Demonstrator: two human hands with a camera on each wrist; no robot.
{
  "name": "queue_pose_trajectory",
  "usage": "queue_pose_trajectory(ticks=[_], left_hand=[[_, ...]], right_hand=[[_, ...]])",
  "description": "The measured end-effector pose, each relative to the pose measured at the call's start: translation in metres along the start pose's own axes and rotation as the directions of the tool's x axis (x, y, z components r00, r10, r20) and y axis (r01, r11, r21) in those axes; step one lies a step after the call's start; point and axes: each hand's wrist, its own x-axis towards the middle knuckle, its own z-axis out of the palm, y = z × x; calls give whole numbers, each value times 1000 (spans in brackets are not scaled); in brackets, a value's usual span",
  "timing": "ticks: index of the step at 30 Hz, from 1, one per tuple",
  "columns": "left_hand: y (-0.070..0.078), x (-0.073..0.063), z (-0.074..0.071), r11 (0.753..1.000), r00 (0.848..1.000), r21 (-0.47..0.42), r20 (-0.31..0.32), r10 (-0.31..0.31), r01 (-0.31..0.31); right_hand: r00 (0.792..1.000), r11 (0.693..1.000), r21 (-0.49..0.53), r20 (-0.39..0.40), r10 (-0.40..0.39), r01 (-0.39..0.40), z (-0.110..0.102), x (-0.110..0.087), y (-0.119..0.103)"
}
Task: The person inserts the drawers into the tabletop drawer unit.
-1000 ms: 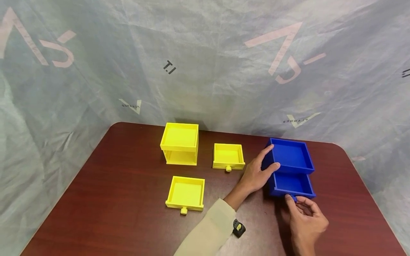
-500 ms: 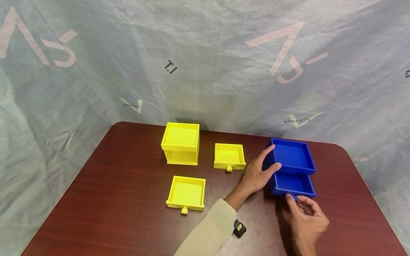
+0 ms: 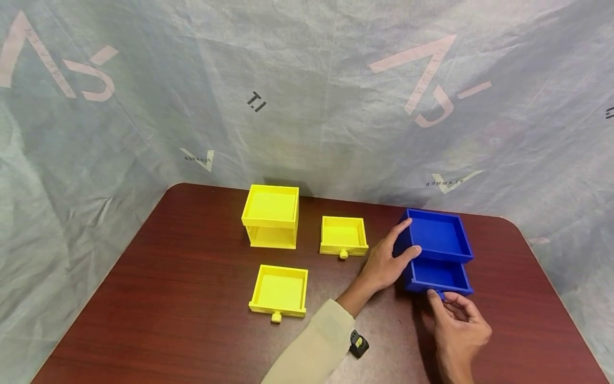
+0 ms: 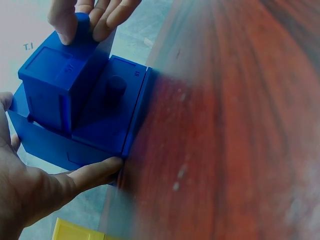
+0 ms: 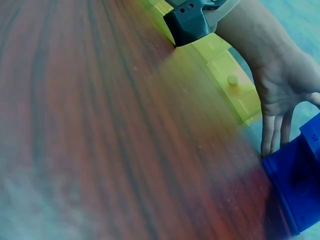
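A blue cabinet (image 3: 434, 233) with a tray top stands at the right of the table. Its upper drawer (image 3: 437, 273) sticks partly out of the front; the left wrist view shows a lower drawer (image 4: 132, 95) with a round knob, lying flush. My right hand (image 3: 461, 330) pinches the upper drawer's knob between thumb and fingers. My left hand (image 3: 384, 261) is spread against the cabinet's left side, thumb at the front edge and fingers reaching back along the side. In the right wrist view its fingers look straight, tips at the blue cabinet (image 5: 297, 180).
A yellow cabinet frame (image 3: 271, 213) with an open front stands at the back left. One yellow drawer (image 3: 342, 234) lies between it and the blue cabinet, and another yellow drawer (image 3: 279, 290) lies nearer the front. A grey printed sheet (image 3: 312, 106) hangs behind the table (image 3: 158, 298).
The blue upper drawer and my right hand have edged very slightly inward toward the cabinet. My left hand keeps its place, and the yellow pieces stay where they were.
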Motion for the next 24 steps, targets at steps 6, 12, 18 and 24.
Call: queue_pose_trajectory(ticks=[6,12,18,24], left_hand=[[-1,0,1,1000,1000,-5,4,-2,2],[-2,-1,0,1000,1000,-8,1,-2,2],[-3,-1,1,1000,1000,-10,-1,-3,3],[-1,-1,1,1000,1000,-6,2,-4,4]], right_hand=[[1000,1000,-5,-8,5,-5,2,1,-1],[1000,1000,8,-5,1,-1,3,1,-1],[1000,1000,-10,-12,2,-2,4,1,-1],[1000,1000,-2,-13,4,-4,6,3,-1]])
